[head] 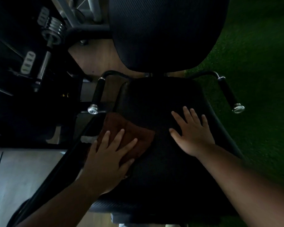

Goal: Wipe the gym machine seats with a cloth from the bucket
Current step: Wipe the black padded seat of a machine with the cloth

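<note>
A brown cloth lies flat at the left edge of the black seat.

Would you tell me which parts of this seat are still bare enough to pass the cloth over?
The seat is bare at its far end, between the two handles, and at its near end between the forearms. The middle is crowded: the left hand presses the brown cloth at the left edge, and the right hand lies flat right of centre.

dim, underexposed | seat pad nearly black | brightest on floor lower left | soft blur | wide-angle edge bending
</note>
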The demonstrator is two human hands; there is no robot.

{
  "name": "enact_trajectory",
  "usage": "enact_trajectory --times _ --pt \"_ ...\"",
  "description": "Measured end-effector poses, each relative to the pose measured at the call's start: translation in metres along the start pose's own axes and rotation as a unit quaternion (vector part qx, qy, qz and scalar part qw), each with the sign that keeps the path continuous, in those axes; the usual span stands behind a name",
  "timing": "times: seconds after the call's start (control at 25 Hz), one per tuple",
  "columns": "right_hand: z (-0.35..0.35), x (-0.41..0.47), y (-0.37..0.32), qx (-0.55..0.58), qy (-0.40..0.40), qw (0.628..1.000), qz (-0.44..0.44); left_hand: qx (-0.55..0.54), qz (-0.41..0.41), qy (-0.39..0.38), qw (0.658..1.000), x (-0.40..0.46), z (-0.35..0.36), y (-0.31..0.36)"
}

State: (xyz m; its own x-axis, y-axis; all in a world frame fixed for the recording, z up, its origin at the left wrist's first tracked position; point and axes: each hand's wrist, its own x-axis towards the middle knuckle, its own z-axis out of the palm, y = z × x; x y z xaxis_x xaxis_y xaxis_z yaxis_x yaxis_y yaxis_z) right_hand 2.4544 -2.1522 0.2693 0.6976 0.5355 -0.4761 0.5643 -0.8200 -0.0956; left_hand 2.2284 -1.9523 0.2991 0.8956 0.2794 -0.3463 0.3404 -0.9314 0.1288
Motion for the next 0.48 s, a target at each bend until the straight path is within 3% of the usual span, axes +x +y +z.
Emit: enact_trajectory --times 0.2,0.32,0.4,0.48 --pt "-0.004 0.001 0.000 0.010 -0.011 1.000 0.004 -0.122 -0.115 -0.056 0.984 0.154 -0.009 -0.014" --pt "-0.002 0.002 0.000 0.007 -0.010 1.000 0.006 -0.032 -0.024 -0.053 0.998 0.144 -0.008 -0.007" --pt "-0.002 0.002 0.001 0.008 -0.007 1.000 0.007 -0.001 0.074 0.022 0.997 0.082 -0.005 -0.011" --pt "-0.003 0.002 0.001 0.007 -0.012 1.000 0.006 -0.029 0.069 0.001 0.997 0.074 0.000 -0.035"
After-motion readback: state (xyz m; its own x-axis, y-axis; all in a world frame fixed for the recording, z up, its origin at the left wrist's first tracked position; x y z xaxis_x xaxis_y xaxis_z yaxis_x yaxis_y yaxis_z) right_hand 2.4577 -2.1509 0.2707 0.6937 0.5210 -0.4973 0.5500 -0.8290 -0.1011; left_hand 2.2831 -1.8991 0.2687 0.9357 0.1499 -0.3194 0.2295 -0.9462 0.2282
